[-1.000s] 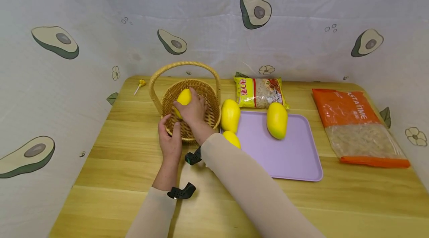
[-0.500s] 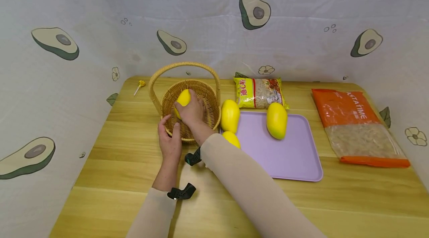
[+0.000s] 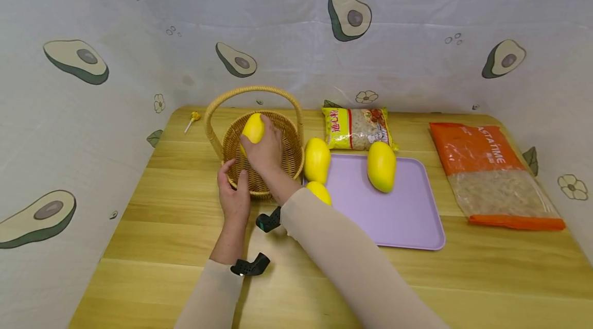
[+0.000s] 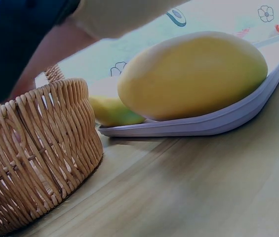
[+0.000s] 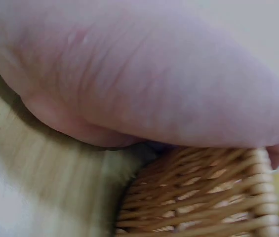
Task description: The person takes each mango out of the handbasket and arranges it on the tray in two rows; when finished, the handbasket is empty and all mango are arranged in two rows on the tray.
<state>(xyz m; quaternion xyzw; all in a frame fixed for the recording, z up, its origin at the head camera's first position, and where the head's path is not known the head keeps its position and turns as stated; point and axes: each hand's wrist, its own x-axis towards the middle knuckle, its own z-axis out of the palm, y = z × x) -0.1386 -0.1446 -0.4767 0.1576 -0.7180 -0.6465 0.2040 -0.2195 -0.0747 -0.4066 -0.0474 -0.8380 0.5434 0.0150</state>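
In the head view, my right hand (image 3: pixel 265 149) holds a yellow mango (image 3: pixel 253 128) over the inside of a round wicker basket (image 3: pixel 296 174) with a tall arched handle. My left hand (image 3: pixel 235 197) grips the basket's near-left rim, its thumb over the edge. The left wrist view has the wicker wall (image 4: pixel 45 153) close up. The right wrist view is filled by the right hand (image 5: pixel 144 74) above the woven rim (image 5: pixel 213 192). Right of the basket are more mangoes: one (image 3: pixel 317 160) beside it, another (image 3: pixel 319 192) partly behind my right sleeve, and a third (image 3: pixel 382 167) on a lilac tray (image 3: pixel 407 215).
Behind the tray lies a yellow pasta bag (image 3: pixel 358 129). A larger orange-and-clear pasta bag (image 3: pixel 498 177) lies at the right. A small yellow lollipop (image 3: pixel 193 119) is at the back left. An avocado-print curtain (image 3: pixel 296 20) encloses the wooden table (image 3: pixel 153 226).
The right hand and its mango have shifted slightly up in the head view, toward the basket's far side. The left hand stays at the rim, and the other mangoes have not moved.
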